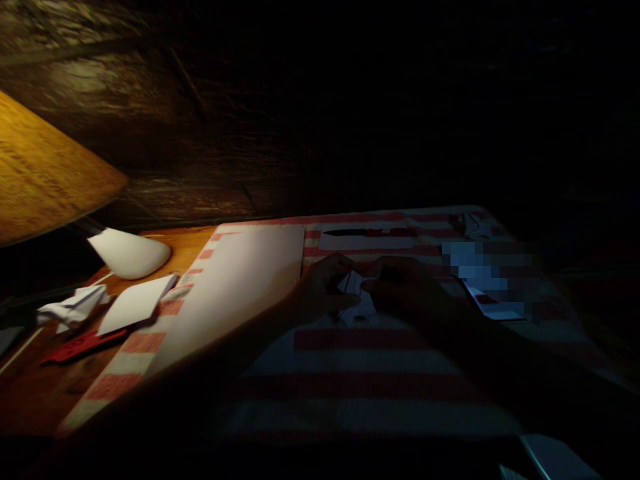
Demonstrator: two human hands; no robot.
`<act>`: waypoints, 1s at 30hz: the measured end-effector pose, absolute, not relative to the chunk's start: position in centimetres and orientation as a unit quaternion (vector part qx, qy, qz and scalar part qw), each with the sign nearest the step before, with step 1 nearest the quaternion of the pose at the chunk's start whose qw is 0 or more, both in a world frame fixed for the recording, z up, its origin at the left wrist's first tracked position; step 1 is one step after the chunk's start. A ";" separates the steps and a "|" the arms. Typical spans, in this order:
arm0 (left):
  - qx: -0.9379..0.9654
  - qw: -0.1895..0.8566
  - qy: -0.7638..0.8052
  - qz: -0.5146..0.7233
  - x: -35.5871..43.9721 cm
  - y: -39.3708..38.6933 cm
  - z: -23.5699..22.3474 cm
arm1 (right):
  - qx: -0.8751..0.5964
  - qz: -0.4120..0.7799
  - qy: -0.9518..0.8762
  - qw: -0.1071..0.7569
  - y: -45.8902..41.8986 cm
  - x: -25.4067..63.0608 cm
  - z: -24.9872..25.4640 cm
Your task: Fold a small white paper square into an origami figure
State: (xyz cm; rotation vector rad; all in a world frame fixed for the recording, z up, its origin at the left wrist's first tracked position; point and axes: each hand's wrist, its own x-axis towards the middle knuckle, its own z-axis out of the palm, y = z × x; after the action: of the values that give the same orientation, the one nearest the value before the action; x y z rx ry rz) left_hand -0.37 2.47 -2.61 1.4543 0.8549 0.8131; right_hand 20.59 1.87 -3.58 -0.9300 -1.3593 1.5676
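Between my two hands is a small piece of folded white paper [359,300], with creases and pointed edges showing. My left hand [327,283] grips its left side, thumb across the front. My right hand [393,277] pinches its upper right edge with closed fingers. Both hands are in shadow, so the finer finger positions are hard to make out. Left of my hands lies a large white sheet [240,280]. Just beyond them, a knife [367,233] with a dark blade and red handle rests on a smaller piece of white paper [327,244].
A red-and-white striped cloth [345,339] covers the table. At left stand a lamp [133,253], crumpled paper [75,308], a white pad [137,303] and a red object [85,346]. A lit, partly pixelated screen [480,273] lies right; folded paper [475,227] sits behind it.
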 end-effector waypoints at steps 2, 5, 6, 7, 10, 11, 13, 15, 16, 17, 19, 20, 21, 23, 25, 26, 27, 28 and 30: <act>0.627 0.582 0.372 0.360 -0.3 2.5 -2.7 | -0.384 0.627 -0.528 0.425 1.8 20.6 -3.4; 0.587 0.595 0.383 0.394 -0.1 2.5 -2.7 | -0.409 0.629 -0.490 0.444 1.8 20.6 -2.9; 0.572 0.599 0.388 0.405 0.0 2.5 -2.7 | -0.416 0.629 -0.476 0.452 1.7 20.5 -2.8; 0.559 0.600 0.394 0.416 0.0 2.6 -2.8 | -0.421 0.629 -0.464 0.461 1.7 20.5 -2.7; 0.527 0.599 0.407 0.445 0.1 2.7 -2.9 | -0.429 0.623 -0.448 0.477 1.6 20.5 -2.7; 0.519 0.599 0.411 0.450 0.1 2.8 -2.9 | -0.430 0.621 -0.449 0.478 1.6 20.5 -2.7; 0.517 0.594 0.424 0.448 0.1 2.8 -2.9 | -0.431 0.611 -0.461 0.477 1.6 20.5 -2.9; 0.528 0.579 0.436 0.442 0.2 2.7 -2.6 | -0.440 0.590 -0.485 0.473 1.6 20.5 -3.0; 0.533 0.571 0.442 0.440 0.2 2.6 -2.5 | -0.447 0.577 -0.496 0.469 1.7 20.5 -3.0; 0.535 0.566 0.449 0.438 0.3 2.6 -2.4 | -0.455 0.568 -0.505 0.464 1.7 20.5 -3.0; 0.531 0.565 0.461 0.432 0.3 2.5 -2.3 | -0.465 0.562 -0.509 0.457 1.6 20.5 -2.9; 0.525 0.569 0.465 0.429 0.3 2.4 -2.4 | -0.465 0.567 -0.504 0.456 1.6 20.4 -2.8; 0.519 0.573 0.468 0.428 0.3 2.4 -2.4 | -0.461 0.579 -0.495 0.455 1.5 20.4 -2.8; 0.503 0.581 0.468 0.436 0.2 2.6 -2.6 | -0.446 0.607 -0.472 0.458 1.5 20.3 -2.6; 0.482 0.591 0.463 0.451 0.1 2.8 -2.9 | -0.426 0.629 -0.462 0.457 1.4 20.3 -2.5; 0.470 0.597 0.462 0.457 0.1 2.9 -3.0 | -0.419 0.633 -0.470 0.450 1.4 20.3 -2.4; 0.457 0.603 0.461 0.463 0.1 3.0 -3.1 | -0.417 0.631 -0.486 0.439 1.4 20.4 -2.4; 0.446 0.609 0.461 0.468 0.0 3.1 -3.2 | -0.417 0.622 -0.508 0.426 1.5 20.5 -2.4; 0.428 0.617 0.454 0.480 0.1 3.3 -3.3 | -0.423 0.598 -0.547 0.404 1.5 20.6 -2.5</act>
State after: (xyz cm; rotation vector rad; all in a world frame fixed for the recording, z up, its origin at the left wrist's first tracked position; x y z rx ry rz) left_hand 0.05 3.29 -3.25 0.9856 1.0450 1.1040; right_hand 20.61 1.49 -2.54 -1.0683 -1.3812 1.5110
